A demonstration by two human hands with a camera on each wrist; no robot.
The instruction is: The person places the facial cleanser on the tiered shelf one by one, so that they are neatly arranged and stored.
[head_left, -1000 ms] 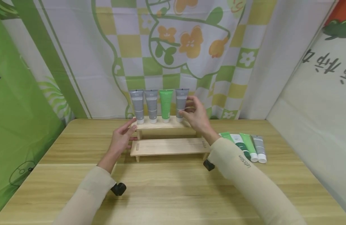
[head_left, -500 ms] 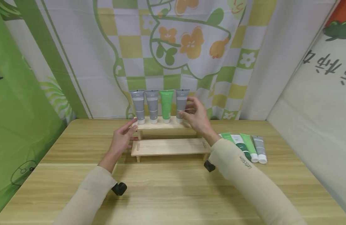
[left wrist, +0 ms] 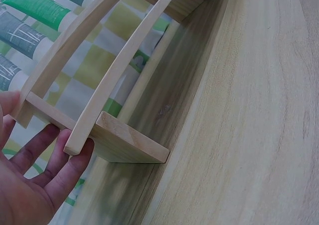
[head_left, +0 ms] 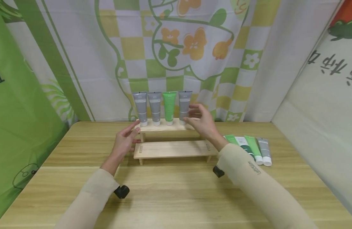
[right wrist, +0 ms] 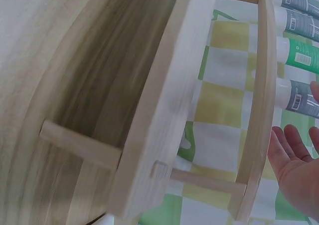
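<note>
A two-tier wooden rack (head_left: 173, 149) stands on the table. Four tubes stand caps-down on its upper tier: a grey tube (head_left: 140, 108), another grey tube (head_left: 155, 108), a green tube (head_left: 169, 108) and, at the right, a grey tube (head_left: 184, 106). My left hand (head_left: 123, 143) holds the rack's left end, the thumb at the upper tier and fingers against the lower tier's end in the left wrist view. Right of the rightmost grey tube, my right hand (head_left: 205, 124) has loosely bent fingers (right wrist: 296, 142) spread apart; its thumb is close to the tube's base, contact unclear.
Several more tubes lie at the right of the table: a light green tube (head_left: 253, 149), a grey tube (head_left: 264, 151), and a white and dark green tube (head_left: 244, 147) partly behind the right sleeve. A patterned curtain (head_left: 130, 47) hangs behind the table (head_left: 170, 197).
My right hand has loosened from the rightmost grey tube and shifted slightly down and right. The tube stays upright. My left hand has stayed at the rack's left end.
</note>
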